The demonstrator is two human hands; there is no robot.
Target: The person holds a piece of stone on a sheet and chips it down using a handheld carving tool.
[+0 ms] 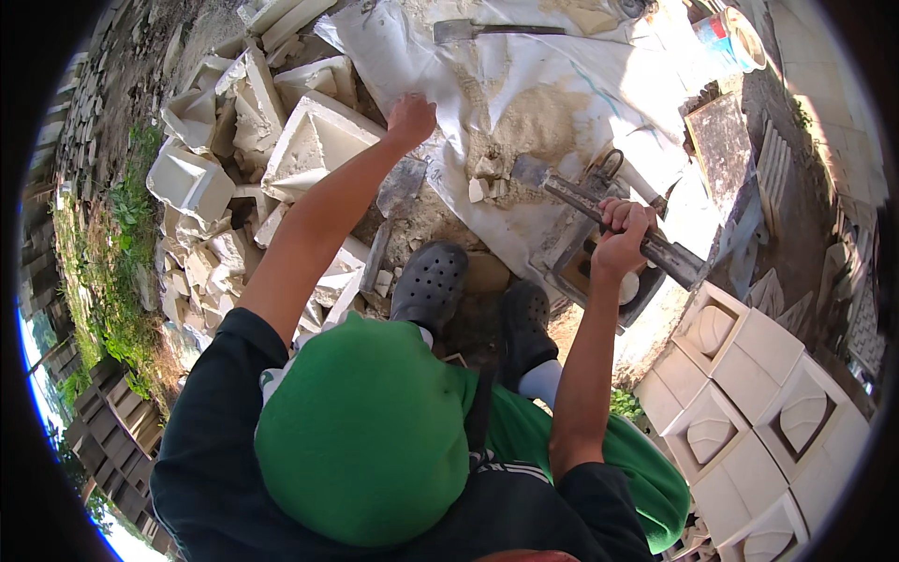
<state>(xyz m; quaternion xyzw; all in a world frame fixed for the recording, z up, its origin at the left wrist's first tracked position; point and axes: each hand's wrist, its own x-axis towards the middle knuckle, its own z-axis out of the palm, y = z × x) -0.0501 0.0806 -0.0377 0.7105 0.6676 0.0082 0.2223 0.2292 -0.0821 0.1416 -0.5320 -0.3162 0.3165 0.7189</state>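
One long, dark grey metal tool clasped in the bare right grip, slanting from upper left to lower right, above a dark grey, rectangular frame-like object with tan and white parts inside (exact kind impossible to tell). By the tool's upper end, a flat grey metal blade, near small pale lumps and loose sandy powder on a wrinkled white sheet. Over the sheet's left side, the bare left grip, fingers curled, impossible to tell whether empty or holding something. Just beside it, a hollow off-white square block among a heap of broken off-white blocks. Below, a flat grey trowel. Nearer in, two dark grey perforated clogs and a rounded green cap. Farther out, a dark-handled flat scraper, a tilted multicoloured bucket, stacked cream square blocks at lower right, and green plants at far left.
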